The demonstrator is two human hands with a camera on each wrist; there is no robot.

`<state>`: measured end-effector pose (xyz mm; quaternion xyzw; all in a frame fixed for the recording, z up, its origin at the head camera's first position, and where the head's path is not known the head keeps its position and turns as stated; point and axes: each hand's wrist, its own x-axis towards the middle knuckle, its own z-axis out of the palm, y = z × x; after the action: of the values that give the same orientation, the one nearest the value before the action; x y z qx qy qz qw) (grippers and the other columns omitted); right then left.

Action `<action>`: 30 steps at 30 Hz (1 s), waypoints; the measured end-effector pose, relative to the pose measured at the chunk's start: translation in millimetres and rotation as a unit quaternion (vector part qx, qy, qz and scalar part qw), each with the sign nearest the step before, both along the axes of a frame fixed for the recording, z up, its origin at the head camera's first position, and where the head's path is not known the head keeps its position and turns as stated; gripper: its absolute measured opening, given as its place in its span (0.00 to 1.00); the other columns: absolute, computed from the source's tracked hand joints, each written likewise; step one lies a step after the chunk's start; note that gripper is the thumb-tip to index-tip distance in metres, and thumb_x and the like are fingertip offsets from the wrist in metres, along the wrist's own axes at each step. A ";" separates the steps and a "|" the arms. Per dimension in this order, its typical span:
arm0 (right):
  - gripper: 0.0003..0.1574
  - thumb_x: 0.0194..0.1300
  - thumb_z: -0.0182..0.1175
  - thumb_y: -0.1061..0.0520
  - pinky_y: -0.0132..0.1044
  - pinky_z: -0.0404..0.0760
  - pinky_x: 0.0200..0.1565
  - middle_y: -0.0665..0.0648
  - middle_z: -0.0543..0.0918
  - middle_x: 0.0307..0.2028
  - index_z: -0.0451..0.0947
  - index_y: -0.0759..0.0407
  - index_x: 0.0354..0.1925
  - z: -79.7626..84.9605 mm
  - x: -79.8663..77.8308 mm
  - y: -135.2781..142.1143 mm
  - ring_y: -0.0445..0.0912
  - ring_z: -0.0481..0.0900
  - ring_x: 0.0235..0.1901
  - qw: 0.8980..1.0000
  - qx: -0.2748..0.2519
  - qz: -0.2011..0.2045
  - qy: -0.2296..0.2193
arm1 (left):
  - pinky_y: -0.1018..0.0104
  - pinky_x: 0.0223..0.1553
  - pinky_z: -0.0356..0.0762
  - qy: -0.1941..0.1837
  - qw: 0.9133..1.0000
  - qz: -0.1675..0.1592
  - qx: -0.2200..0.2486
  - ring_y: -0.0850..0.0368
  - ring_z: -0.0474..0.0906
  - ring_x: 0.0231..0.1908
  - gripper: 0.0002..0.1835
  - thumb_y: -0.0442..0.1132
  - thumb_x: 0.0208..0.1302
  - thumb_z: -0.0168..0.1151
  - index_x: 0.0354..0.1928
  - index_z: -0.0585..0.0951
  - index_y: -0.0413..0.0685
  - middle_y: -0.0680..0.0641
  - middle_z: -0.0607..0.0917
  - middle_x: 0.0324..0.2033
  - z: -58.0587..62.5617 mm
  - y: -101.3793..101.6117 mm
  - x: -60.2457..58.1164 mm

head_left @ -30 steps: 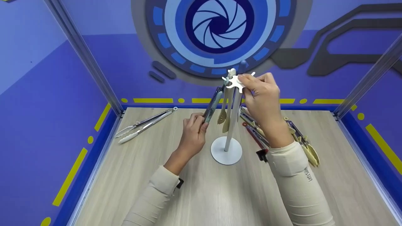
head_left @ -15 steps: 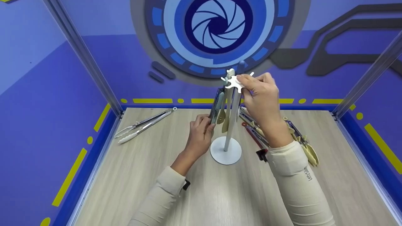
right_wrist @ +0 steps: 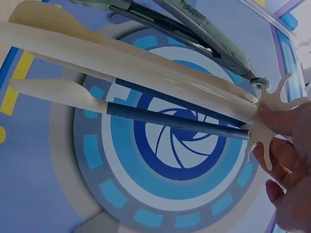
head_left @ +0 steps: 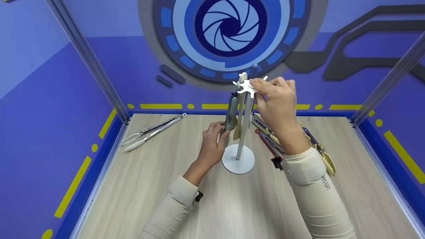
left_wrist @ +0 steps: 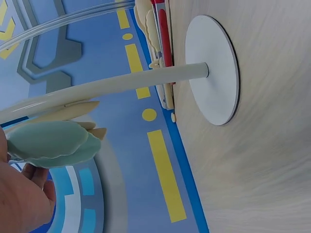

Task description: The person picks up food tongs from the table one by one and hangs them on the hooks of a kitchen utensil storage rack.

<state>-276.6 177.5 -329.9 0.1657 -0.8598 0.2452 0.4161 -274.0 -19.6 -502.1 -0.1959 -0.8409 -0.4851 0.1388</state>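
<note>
A white utensil stand point(head_left: 243, 136) with a round base rises from the tabletop. My right hand point(head_left: 278, 103) pinches its hooked top point(head_left: 245, 87) between thumb and fingers. Pale green tongs point(head_left: 232, 113) hang by their ring from a hook on the left, as the right wrist view shows. Down at their head, my left hand point(head_left: 212, 142) holds the tongs, its fingers partly hidden behind them in the left wrist view. Behind the pole hang a tan slotted utensil point(head_left: 234, 123) and a blue-handled utensil with a pale blade point(right_wrist: 175, 122).
White-tipped tongs point(head_left: 158, 132) lie spread at the left of the table point(head_left: 149, 186). On the right, partly behind my right forearm, lie red-handled tongs point(head_left: 264, 140) and cream-headed tongs point(head_left: 328, 164). Blue panels and metal posts point(head_left: 88, 63) enclose the table.
My left hand has moved right, toward the pole, swinging the green tongs from a slant to nearly upright. The right hand has stayed on the stand's top.
</note>
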 end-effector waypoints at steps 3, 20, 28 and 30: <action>0.16 0.71 0.68 0.61 0.55 0.69 0.51 0.54 0.94 0.50 0.92 0.50 0.54 1.7 0.7 2.7 0.58 0.86 0.39 1.000 0.011 0.001 -0.010 | 0.45 0.64 0.70 -0.007 1.000 0.001 0.007 0.42 0.73 0.69 0.13 0.49 0.84 0.52 0.53 0.81 0.50 0.43 0.78 0.69 -4.8 -4.6 1.8; 0.16 0.69 0.72 0.62 0.44 0.60 0.41 0.60 0.93 0.50 0.91 0.53 0.55 12.4 -5.6 21.1 0.58 0.78 0.32 0.995 0.036 0.075 -0.062 | 0.39 0.69 0.68 -0.002 0.998 0.070 0.011 0.41 0.77 0.68 0.14 0.46 0.83 0.54 0.55 0.84 0.47 0.39 0.82 0.64 -43.0 -60.2 10.6; 0.14 0.69 0.71 0.61 0.49 0.61 0.41 0.57 0.95 0.44 0.92 0.55 0.52 2.4 -5.1 10.4 0.56 0.66 0.27 0.999 0.011 0.035 0.007 | 0.38 0.67 0.68 -0.027 0.995 0.097 -0.002 0.41 0.79 0.65 0.14 0.47 0.83 0.55 0.53 0.84 0.47 0.40 0.83 0.60 -62.5 -77.8 16.2; 0.13 0.70 0.71 0.60 0.51 0.61 0.42 0.57 0.95 0.43 0.93 0.55 0.51 -0.4 -5.0 8.8 0.56 0.65 0.27 0.999 0.010 0.024 0.024 | 0.39 0.68 0.67 -0.038 0.994 0.100 -0.006 0.41 0.79 0.65 0.15 0.49 0.84 0.54 0.54 0.84 0.47 0.41 0.82 0.60 -64.6 -80.8 16.6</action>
<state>-281.6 186.3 -330.2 0.1960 -0.8477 0.2429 0.4289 -257.4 -100.3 -566.8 -0.0931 -0.8638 -0.4709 0.1530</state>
